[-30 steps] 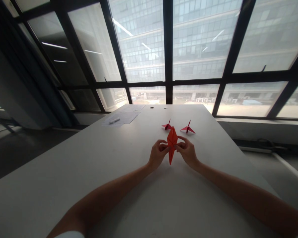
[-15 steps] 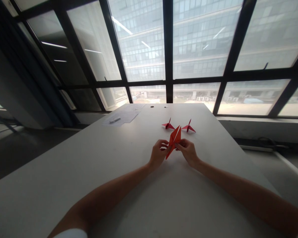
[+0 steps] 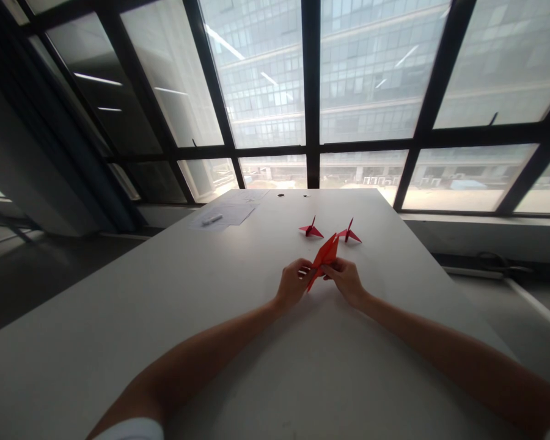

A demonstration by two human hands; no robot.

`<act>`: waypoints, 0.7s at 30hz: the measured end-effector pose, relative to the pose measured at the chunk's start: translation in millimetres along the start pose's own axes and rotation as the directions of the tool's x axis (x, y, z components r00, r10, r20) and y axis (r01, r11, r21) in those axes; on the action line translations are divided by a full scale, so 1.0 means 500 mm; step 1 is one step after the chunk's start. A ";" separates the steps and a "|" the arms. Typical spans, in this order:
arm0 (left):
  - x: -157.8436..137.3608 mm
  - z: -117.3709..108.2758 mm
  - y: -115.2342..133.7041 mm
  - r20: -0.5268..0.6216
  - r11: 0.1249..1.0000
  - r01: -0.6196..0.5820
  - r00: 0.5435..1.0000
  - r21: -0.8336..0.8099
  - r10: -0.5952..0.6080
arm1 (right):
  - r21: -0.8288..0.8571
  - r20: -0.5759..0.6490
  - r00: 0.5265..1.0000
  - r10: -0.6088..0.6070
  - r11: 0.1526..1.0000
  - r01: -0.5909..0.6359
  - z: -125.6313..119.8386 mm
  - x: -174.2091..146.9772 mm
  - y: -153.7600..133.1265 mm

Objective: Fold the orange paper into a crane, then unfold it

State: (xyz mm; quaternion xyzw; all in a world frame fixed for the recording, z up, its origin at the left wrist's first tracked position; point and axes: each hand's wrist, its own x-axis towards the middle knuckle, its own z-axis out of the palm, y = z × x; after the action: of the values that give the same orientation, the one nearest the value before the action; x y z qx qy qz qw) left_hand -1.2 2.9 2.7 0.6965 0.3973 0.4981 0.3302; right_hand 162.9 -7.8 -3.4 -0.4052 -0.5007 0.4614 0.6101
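Note:
Between my two hands is a piece of folded red-orange origami paper (image 3: 326,252), a narrow pointed shape tilted up and to the right. My left hand (image 3: 296,281) pinches its left side near the lower point. On the right side, the thumb and fingers of my right hand (image 3: 345,278) are closed on its middle. Just beyond it, two finished-looking red paper cranes rest on the table: a left crane (image 3: 311,230) and a right crane (image 3: 349,234), the latter close behind the paper's upper tip.
The long white table (image 3: 201,293) runs toward large dark-framed windows. Sheets of paper (image 3: 238,214) lie at its far left, with a white marker-like stick (image 3: 212,220) on them. A dark round hole (image 3: 281,195) shows near the far edge. A dark curtain (image 3: 87,146) hangs at left.
The gap between the paper's two upper points has narrowed, and its upper tip leans slightly further right. Both hands keep their hold in nearly the same place.

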 end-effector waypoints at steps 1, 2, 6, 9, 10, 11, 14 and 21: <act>-0.001 0.000 0.000 0.004 1.000 -0.001 1.000 -0.007 0.001 | 0.001 -0.001 1.000 -0.003 1.000 0.003 0.000 -0.001 -0.001; -0.001 0.000 0.000 0.008 1.000 0.001 1.000 -0.017 -0.001 | 0.001 -0.003 1.000 -0.007 1.000 0.007 0.000 -0.001 -0.001; 0.001 0.001 -0.011 0.040 0.993 0.066 0.997 -0.096 -0.062 | 0.003 -0.014 1.000 -0.021 1.000 0.021 0.000 -0.002 -0.002; 0.006 0.001 -0.017 0.068 0.977 0.109 0.993 -0.184 -0.098 | 0.006 0.000 1.000 -0.031 1.000 0.031 -0.002 -0.001 -0.001; 0.007 0.001 -0.017 0.074 0.969 0.121 0.991 -0.215 -0.107 | 0.002 0.004 0.999 -0.037 0.999 0.037 -0.002 -0.001 -0.001; 0.007 0.001 -0.016 0.080 0.960 0.135 0.990 -0.244 -0.119 | -0.004 0.007 0.999 -0.046 0.999 0.046 -0.003 -0.001 0.000; 0.008 0.001 -0.012 0.098 0.930 0.181 0.983 -0.320 -0.157 | -0.030 0.004 0.997 -0.076 0.997 0.076 -0.008 0.002 0.006; 0.007 0.001 -0.013 0.066 0.961 0.122 0.992 -0.247 -0.109 | -0.076 -0.004 0.997 -0.082 0.994 0.082 -0.010 0.004 0.016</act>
State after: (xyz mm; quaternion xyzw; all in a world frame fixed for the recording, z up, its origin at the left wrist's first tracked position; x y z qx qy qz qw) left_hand -1.5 8.8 -1.3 0.6375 0.3625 0.5059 0.4541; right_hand 166.9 -4.1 -11.3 -0.4089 -0.5320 0.4153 0.6143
